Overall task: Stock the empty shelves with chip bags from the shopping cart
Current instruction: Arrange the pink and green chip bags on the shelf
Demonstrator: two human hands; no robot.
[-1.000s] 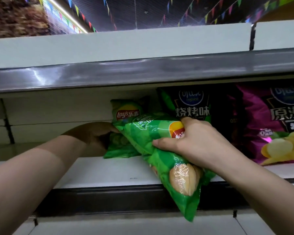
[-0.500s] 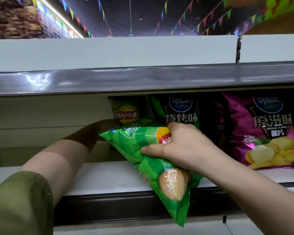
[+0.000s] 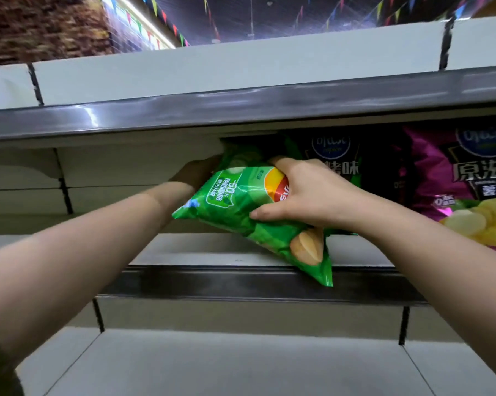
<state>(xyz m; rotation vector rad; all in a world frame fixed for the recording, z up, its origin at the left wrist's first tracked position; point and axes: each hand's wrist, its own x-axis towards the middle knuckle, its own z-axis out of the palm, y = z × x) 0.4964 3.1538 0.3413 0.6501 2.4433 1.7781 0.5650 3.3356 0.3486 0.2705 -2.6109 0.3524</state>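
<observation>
The right hand (image 3: 306,195) grips the green chip bag (image 3: 235,207) from above, thumb on its near face and fingers curled over its top edge. The bag hangs tilted under the palm, its lower corner dipping past the front lip of the middle shelf (image 3: 206,250). The left hand (image 3: 193,174) reaches into shadow just behind the bag's upper left corner, beside a second green bag (image 3: 238,158); whether its fingers hold anything cannot be told. A dark bag (image 3: 332,150) and a purple bag (image 3: 441,178) stand to the right

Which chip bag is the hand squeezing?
The bright green bag, tilted in front; the right hand grips it. The dark bag and purple bag stand behind on the shelf.
</observation>
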